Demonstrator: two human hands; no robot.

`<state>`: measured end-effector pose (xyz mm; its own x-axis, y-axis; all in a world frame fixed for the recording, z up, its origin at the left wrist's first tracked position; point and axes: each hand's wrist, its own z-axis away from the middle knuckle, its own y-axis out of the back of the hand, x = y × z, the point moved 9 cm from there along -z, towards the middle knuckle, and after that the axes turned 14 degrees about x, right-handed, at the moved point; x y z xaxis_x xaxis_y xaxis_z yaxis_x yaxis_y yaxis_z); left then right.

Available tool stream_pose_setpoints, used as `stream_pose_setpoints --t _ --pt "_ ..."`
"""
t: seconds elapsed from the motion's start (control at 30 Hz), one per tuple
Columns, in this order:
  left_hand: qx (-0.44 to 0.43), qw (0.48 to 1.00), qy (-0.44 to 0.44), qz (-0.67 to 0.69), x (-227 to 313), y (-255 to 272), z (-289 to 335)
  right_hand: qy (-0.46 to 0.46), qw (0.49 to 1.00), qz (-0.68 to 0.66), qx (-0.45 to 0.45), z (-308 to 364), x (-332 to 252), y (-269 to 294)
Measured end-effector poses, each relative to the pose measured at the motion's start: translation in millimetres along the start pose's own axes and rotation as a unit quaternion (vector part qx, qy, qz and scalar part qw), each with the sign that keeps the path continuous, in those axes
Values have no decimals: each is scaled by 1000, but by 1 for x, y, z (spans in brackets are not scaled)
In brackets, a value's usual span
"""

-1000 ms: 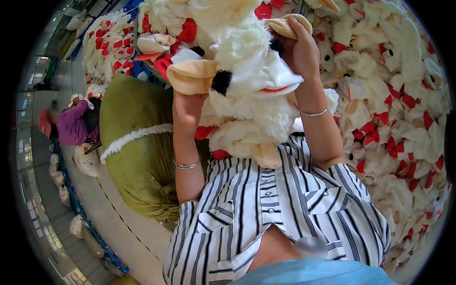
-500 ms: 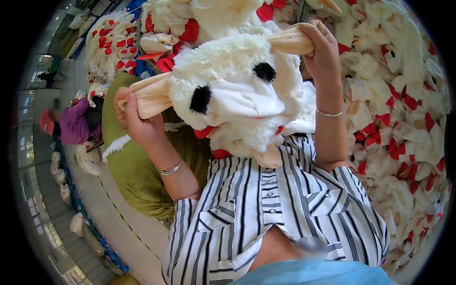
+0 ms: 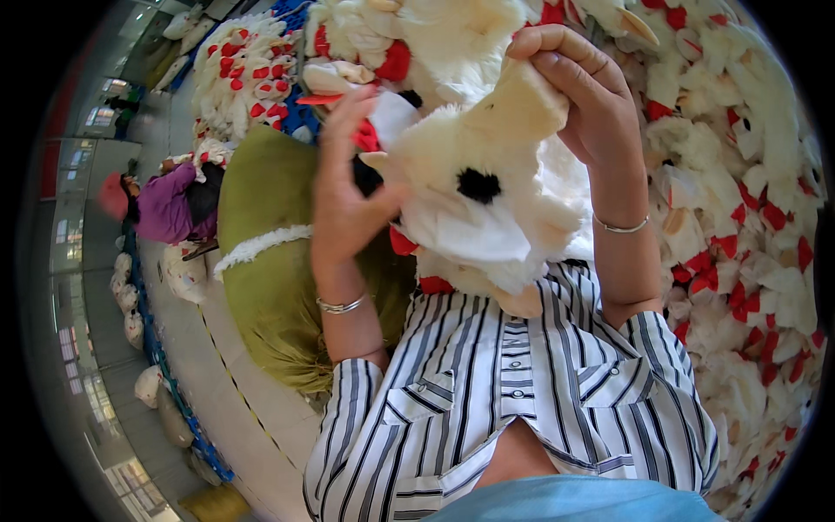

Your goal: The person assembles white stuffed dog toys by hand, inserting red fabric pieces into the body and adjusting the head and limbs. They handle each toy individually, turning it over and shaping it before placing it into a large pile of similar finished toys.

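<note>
Many white and red plush pieces (image 3: 739,217) heap up at the right, while at the left are pale floor (image 3: 181,348), a person in purple (image 3: 167,207) and a bulging green sack (image 3: 261,183), its contents hidden. Before the striped shirt (image 3: 561,391), a white plush animal (image 3: 444,161) has its ear (image 3: 526,100) pinched in the right hand (image 3: 596,100); the blurred left hand (image 3: 352,191) spreads its fingers beside the face, contact unclear.

The plush animal cover (image 3: 474,143) is before the person's chest, between the left hand (image 3: 352,204) and the right hand (image 3: 587,87). A heap of plush covers (image 3: 726,252) lies to its right, a sack (image 3: 270,191) to its left. Farther left is a co-worker (image 3: 168,207); a second plush heap (image 3: 239,78) lies ahead of the sack.
</note>
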<state>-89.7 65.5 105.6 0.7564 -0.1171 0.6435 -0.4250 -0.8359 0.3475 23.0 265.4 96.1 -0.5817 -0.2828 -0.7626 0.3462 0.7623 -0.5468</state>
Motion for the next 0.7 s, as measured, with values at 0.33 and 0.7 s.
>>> stream_pose_setpoints --t 0.33,0.7 --pt "-22 890 386 240 -56 -55 34 151 944 293 22 34 -26 -36" --pt "100 882 414 200 -81 -34 44 139 891 431 -7 62 5 -61"
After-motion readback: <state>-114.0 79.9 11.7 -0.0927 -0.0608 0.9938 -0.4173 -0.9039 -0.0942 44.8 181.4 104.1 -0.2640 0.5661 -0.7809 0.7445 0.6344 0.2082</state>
